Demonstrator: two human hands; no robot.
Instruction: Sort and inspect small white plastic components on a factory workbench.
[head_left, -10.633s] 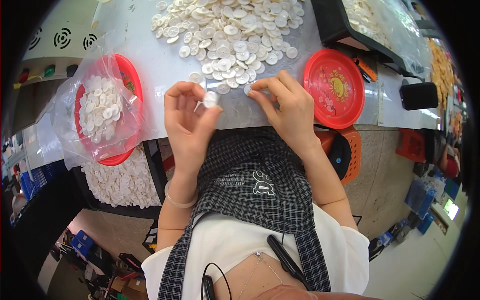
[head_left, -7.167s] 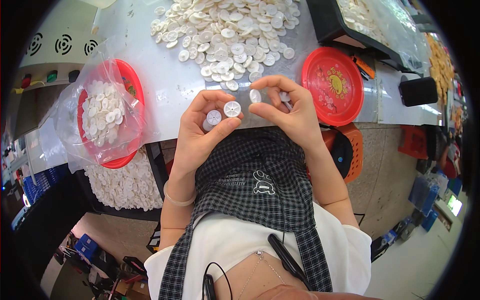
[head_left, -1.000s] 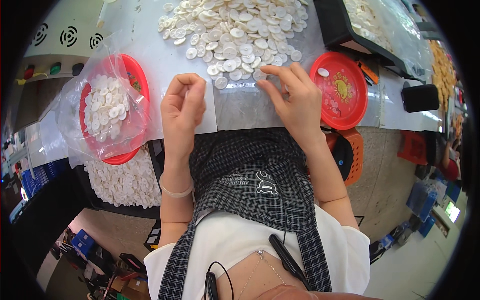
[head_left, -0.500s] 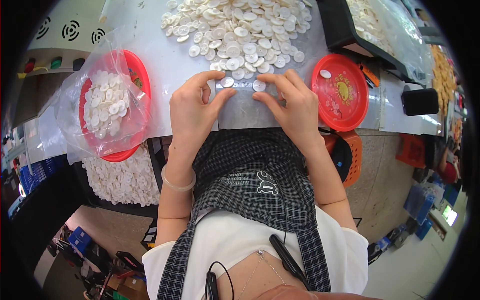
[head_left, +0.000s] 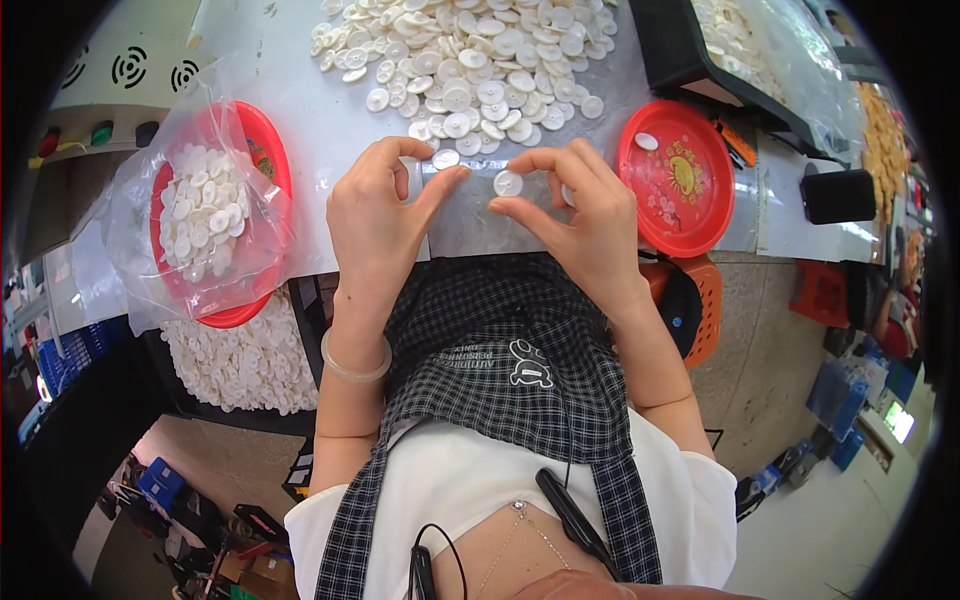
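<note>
My left hand (head_left: 372,210) pinches a small round white plastic disc (head_left: 445,159) between thumb and forefinger. Between the thumb and forefinger of my right hand (head_left: 592,210) is a second white disc (head_left: 508,184) with a small mark at its centre. Part of another white piece (head_left: 567,195) shows inside the curled fingers of that hand. Just beyond both hands, a large heap of white discs (head_left: 480,60) spreads over the table.
At right lies a red tray (head_left: 700,225) with one disc in it, beside a black phone-like device (head_left: 840,198). A clear bag (head_left: 130,250) of white pieces rests in a red basin (head_left: 280,150) at left. A black bin (head_left: 680,60) stands far right.
The right-hand disc has come slightly nearer and left. My left hand has shifted a little left with its disc. Another white piece now shows within my right fingers.
</note>
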